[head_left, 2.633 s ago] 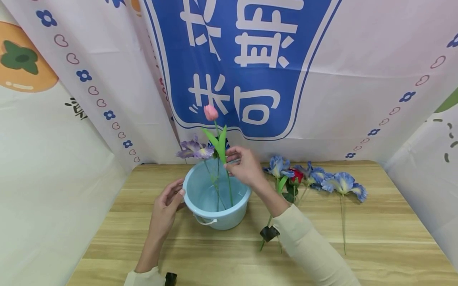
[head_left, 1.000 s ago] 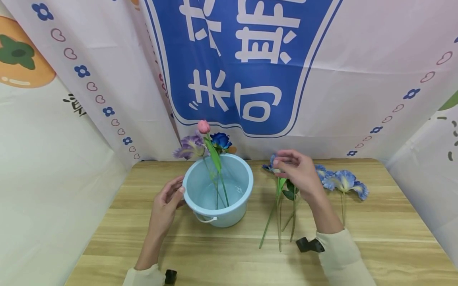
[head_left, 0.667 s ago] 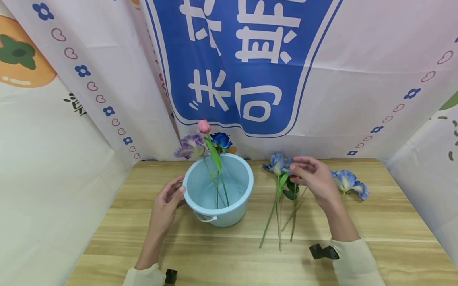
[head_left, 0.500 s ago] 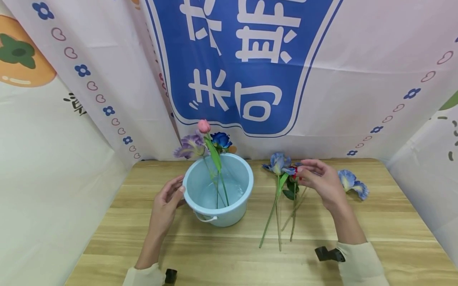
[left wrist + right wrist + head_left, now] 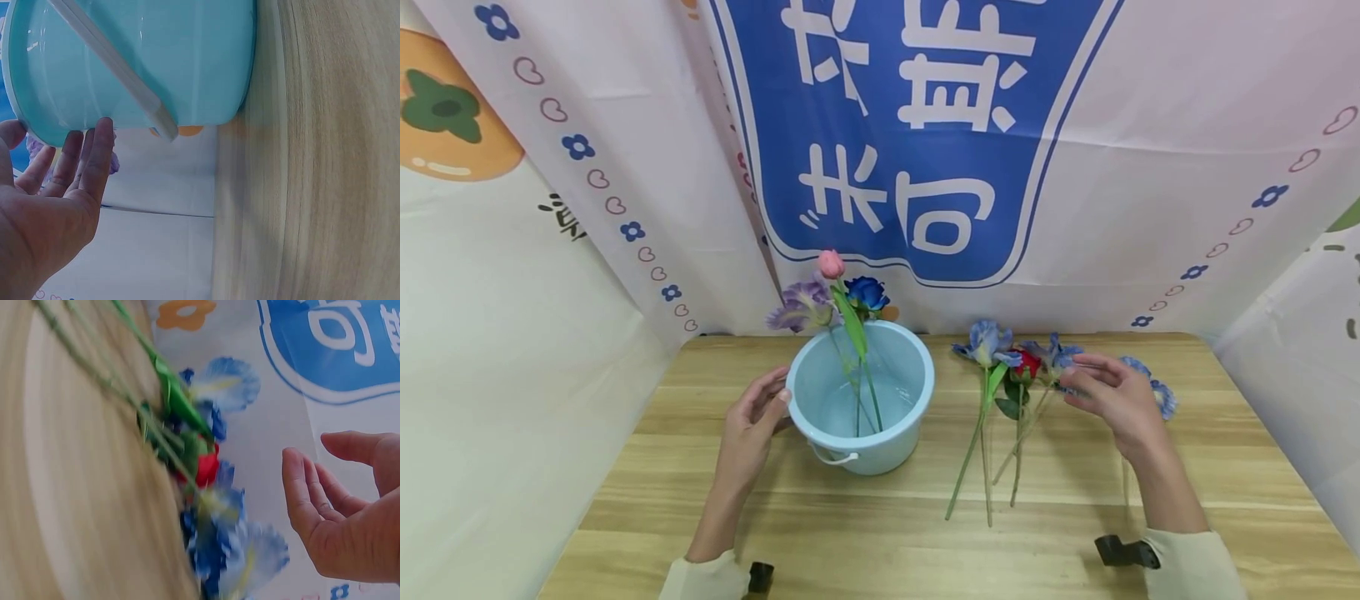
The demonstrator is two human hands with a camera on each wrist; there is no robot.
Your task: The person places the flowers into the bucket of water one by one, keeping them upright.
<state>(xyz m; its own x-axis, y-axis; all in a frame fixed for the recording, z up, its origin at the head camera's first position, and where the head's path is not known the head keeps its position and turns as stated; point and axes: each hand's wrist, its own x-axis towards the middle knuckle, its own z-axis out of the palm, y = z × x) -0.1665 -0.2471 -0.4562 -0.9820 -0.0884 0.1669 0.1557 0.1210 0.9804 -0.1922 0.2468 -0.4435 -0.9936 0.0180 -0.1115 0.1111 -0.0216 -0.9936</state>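
Note:
My left hand [image 5: 751, 433] rests against the left side of a light blue plastic bucket [image 5: 880, 450]. In the left wrist view its fingers [image 5: 90, 165] touch the outer wall, and the thumb is at the rim. Inside lean a pink tulip [image 5: 831, 264], a purple iris [image 5: 805, 304] and a blue rose [image 5: 867, 293]. My right hand [image 5: 1112, 400] hovers with nothing in it, fingers loosely bent, between a middle blue iris [image 5: 1054, 357] and a right-hand blue iris [image 5: 1163, 400], which it partly hides. A red rose [image 5: 1026, 364] and another blue iris [image 5: 988, 343] lie farther left.
Green and brown stems [image 5: 985, 450] lie toward the front of the wooden table [image 5: 865, 533]. A white printed cloth [image 5: 1120, 208] hangs behind the table's back edge. The bucket's white handle [image 5: 115, 62] hangs down its near side.
My right hand let go of the pink tulip, which now leans in the bucket, and moved right across the loose flowers. The left hand has stayed at the bucket.

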